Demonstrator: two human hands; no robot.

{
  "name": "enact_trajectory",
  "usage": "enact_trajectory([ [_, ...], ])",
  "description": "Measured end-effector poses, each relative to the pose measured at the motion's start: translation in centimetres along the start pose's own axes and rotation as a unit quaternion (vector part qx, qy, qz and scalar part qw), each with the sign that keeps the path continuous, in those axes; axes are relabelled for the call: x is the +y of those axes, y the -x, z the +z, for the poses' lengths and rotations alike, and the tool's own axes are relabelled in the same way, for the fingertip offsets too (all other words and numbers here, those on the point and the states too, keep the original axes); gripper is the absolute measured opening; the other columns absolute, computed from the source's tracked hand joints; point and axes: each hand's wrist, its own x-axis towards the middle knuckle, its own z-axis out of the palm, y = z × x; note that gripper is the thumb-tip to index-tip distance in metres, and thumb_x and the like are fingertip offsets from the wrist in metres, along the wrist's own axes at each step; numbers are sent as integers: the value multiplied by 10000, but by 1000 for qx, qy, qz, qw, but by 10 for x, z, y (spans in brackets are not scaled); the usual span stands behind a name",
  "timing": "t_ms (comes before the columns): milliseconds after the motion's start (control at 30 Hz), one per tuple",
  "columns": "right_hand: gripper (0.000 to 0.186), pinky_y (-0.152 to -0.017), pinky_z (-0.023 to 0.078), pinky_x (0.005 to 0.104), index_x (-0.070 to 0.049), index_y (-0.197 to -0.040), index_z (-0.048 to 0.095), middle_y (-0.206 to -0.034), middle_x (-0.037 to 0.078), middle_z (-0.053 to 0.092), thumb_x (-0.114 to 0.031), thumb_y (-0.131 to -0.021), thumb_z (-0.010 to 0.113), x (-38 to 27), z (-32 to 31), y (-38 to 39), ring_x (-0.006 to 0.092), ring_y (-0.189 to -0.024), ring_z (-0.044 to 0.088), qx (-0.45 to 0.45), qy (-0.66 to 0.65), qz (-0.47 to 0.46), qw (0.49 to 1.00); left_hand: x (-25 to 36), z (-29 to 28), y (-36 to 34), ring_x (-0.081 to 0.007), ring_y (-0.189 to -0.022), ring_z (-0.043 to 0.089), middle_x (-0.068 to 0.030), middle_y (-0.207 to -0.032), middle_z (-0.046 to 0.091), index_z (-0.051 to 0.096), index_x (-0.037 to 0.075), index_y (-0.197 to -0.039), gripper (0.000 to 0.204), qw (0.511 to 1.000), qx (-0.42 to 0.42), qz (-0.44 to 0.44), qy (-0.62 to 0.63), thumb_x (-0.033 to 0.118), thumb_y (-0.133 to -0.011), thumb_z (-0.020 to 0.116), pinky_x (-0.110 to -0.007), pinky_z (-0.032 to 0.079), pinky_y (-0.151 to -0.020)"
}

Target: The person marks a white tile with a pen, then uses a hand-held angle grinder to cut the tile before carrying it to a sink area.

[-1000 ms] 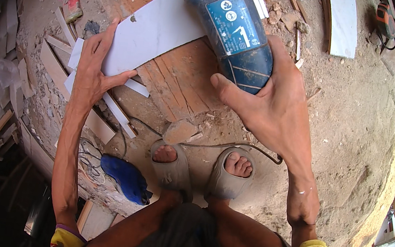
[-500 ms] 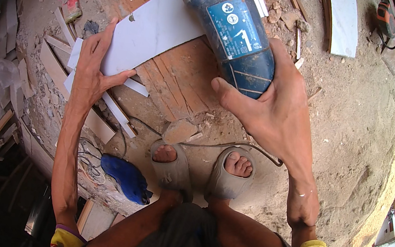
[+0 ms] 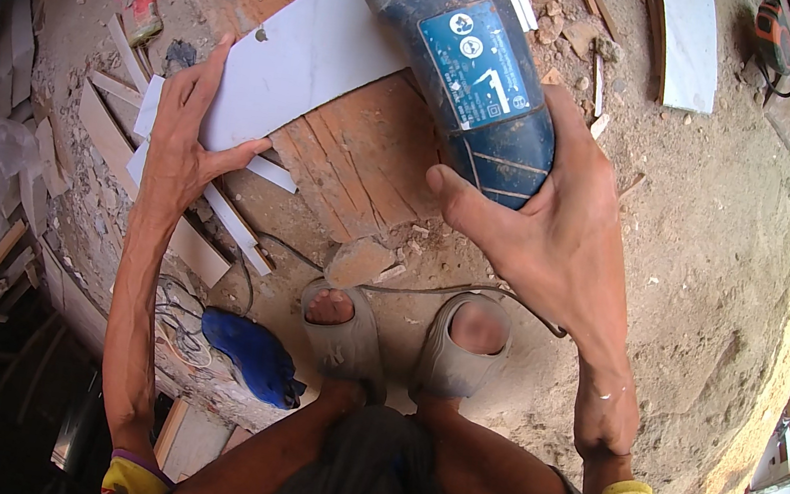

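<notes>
While the left hand [image 3: 178, 136], thumb and fingers spread wide, grips the left end of the white tile [image 3: 310, 63], the tile's near edge slants over the grooved reddish slab [image 3: 357, 161] to the blue power tool [image 3: 478, 87], whose near end the right hand [image 3: 567, 211] clasps, thumb along its left side, with open room to the right. Compared with a second ago, the tool's near end sits slightly nearer and more rightward; underneath, dusty ground [image 3: 720, 232] bears rubble [image 3: 578, 38] right of the tool.
</notes>
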Motion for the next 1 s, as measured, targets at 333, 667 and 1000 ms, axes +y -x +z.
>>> enact_trajectory([
  [333, 624, -840, 614, 358, 46, -1329, 668, -1022, 118, 780, -225, -837, 940, 3, 0, 4, 181, -901, 742, -5, -14, 8, 1000, 2, -1, 0, -340, -1321, 618, -160, -1464, 670, 471, 204, -1749, 1211, 1000, -1, -3, -2, 370, -689, 1033, -490, 555, -1167],
  [667, 646, -863, 610, 379, 48, -1334, 667, -1033, 132, 777, -251, -828, 934, 5, 0, 7, 201, -921, 741, -5, -11, 6, 1000, -1, 0, 2, -339, -1303, 625, -154, -1426, 671, 462, 225, -1755, 1226, 1000, 1, -4, -5, 380, -681, 1035, -492, 568, -1150],
  [1000, 648, -860, 611, 379, 45, -1339, 659, -1032, 137, 769, -241, -822, 925, 5, -1, 11, 203, -916, 737, -12, -19, 21, 1000, 0, 0, 3, -332, -1308, 625, -146, -1451, 668, 461, 231, -1754, 1218, 1000, 1, -1, -6, 391, -689, 1029, -491, 577, -1150],
])
